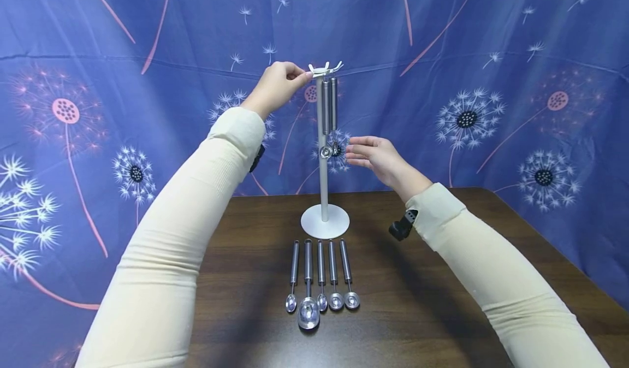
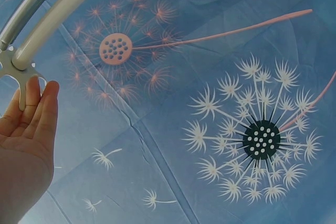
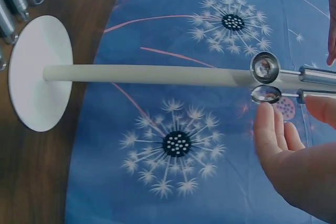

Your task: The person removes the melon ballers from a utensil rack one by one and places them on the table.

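Observation:
A white utensil stand [image 1: 323,182] with a hooked top stands upright on its round base. With thumb and fingers, my left hand [image 1: 281,87] pinches one white hook [image 2: 22,95] at the top left. Two metal scoops [image 1: 326,108] with long handles and small round bowls hang side by side from the right part of the top. My right hand [image 1: 375,158] is just right of their bowls, fingers extended and holding nothing. In the right wrist view, its fingertips lie right beside the lower bowl [image 3: 266,94].
In front of the base, several metal scoops [image 1: 308,269] lie in a row on the brown wooden table [image 1: 236,313], handles towards the stand. One has a much larger oval bowl [image 1: 308,314]. Close behind the table hangs a blue dandelion-patterned cloth [image 1: 383,46].

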Demonstrator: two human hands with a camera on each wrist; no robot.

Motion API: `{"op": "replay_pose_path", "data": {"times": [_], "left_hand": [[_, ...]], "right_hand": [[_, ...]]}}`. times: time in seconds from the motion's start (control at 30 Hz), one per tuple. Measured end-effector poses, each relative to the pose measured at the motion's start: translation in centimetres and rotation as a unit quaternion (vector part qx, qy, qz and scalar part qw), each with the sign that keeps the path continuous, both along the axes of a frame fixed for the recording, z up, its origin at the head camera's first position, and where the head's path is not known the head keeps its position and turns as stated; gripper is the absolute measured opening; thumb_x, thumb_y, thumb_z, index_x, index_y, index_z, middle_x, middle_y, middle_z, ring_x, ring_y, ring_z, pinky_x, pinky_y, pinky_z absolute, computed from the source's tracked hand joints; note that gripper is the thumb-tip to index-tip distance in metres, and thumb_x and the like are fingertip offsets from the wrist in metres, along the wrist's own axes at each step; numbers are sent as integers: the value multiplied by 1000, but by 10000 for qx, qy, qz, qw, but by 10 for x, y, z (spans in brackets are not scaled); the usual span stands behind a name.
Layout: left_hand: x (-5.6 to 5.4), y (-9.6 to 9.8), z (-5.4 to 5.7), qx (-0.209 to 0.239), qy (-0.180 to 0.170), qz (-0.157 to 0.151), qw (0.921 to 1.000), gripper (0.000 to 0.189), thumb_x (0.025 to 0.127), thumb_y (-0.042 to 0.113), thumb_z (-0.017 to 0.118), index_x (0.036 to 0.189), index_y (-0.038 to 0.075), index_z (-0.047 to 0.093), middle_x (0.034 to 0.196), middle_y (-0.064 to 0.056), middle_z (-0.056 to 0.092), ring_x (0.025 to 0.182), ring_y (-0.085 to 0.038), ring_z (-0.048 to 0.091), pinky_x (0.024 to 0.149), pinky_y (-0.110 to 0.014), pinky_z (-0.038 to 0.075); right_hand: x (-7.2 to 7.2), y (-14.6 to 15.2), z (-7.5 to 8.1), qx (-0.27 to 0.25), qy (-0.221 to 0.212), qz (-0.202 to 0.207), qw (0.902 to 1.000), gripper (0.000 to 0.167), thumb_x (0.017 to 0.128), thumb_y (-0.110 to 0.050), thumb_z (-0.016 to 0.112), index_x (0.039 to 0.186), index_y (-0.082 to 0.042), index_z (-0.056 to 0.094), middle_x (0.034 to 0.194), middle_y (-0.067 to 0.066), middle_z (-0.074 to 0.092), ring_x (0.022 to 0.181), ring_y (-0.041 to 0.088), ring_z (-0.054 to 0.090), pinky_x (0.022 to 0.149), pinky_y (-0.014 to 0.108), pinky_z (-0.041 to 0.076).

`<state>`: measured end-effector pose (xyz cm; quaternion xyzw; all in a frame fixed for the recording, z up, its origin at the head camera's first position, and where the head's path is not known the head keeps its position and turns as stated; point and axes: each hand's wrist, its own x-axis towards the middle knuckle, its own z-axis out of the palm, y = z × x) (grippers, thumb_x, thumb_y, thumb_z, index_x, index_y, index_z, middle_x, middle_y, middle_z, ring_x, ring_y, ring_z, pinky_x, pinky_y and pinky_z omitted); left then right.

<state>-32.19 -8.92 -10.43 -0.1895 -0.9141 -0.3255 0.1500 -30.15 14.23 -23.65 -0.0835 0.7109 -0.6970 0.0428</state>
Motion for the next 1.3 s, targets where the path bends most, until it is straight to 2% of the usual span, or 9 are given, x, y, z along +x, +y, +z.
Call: {"op": "replay_pose_path", "data": {"times": [0.1, 0.33, 0.47, 0.63, 0.73, 0.97, 1.17, 1.3], "left_hand": [[0, -1, -1, -12, 21, -4, 10000, 43, 101, 41, 49, 127, 9, 61, 112, -4, 61, 85, -10, 53, 78, -23, 46], [-1, -1, -2, -29, 35, 12, 10000, 43, 101, 41, 48, 127, 9, 61, 118, -4, 61, 95, -11, 53, 86, -25, 46], [0, 0, -1, -16, 12, 12, 10000, 43, 101, 41, 48, 127, 10, 61, 118, -2, 61, 97, -11, 53, 87, -25, 45], [0, 2, 1, 14, -6, 24, 10000, 43, 101, 41, 49, 127, 10, 60, 120, -3, 61, 100, -11, 53, 89, -25, 45], [-1, 4, 1, 4, -6, 9, 10000, 43, 101, 41, 49, 128, 9, 60, 123, -4, 62, 104, -12, 54, 92, -26, 45], [-1, 6, 2, 4, -11, 37, 10000, 44, 101, 41, 49, 129, 9, 59, 126, -4, 62, 107, -12, 55, 95, -26, 45], [-1, 3, 1, 49, 55, 78, 9999, 43, 101, 40, 49, 127, 8, 61, 123, -5, 63, 106, -12, 55, 93, -25, 45], [-1, 1, 0, 71, 35, 104, 9999, 43, 100, 41, 49, 127, 8, 61, 122, -5, 63, 103, -12, 54, 91, -25, 45]], "right_hand": [[-2, -4, 7, -136, 81, -112, 9998, 47, 100, -13, 53, 144, 0, 40, 145, 19, 46, 130, 29, 51, 108, 34, 43], [-10, -10, 24, -412, 319, -306, 9982, 47, 99, -13, 56, 142, -3, 44, 142, 17, 50, 128, 27, 52, 108, 33, 42], [-16, -13, 32, -209, 324, -283, 9989, 50, 100, -16, 54, 146, -4, 39, 146, 15, 47, 131, 26, 50, 109, 33, 41], [-22, -18, 37, 254, 443, -152, 9986, 48, 105, -17, 41, 151, -8, 31, 151, 12, 42, 136, 23, 44, 113, 34, 36], [-26, -21, 38, 338, 601, -154, 9975, 46, 106, -15, 37, 151, -9, 32, 151, 11, 42, 136, 22, 43, 115, 34, 34], [-34, -29, 33, 16, 1193, -652, 9907, 41, 100, -16, 53, 140, -5, 49, 136, 17, 55, 117, 22, 58, 106, 33, 45], [-38, -32, 28, -208, 1389, -696, 9876, 41, 97, -15, 58, 136, -4, 53, 131, 17, 60, 96, 11, 65, 100, 32, 49], [-39, -35, 29, -415, 1446, -701, 9861, 39, 96, -11, 60, 134, -1, 55, 113, 9, 67, 85, 7, 66, 96, 31, 51]]}}
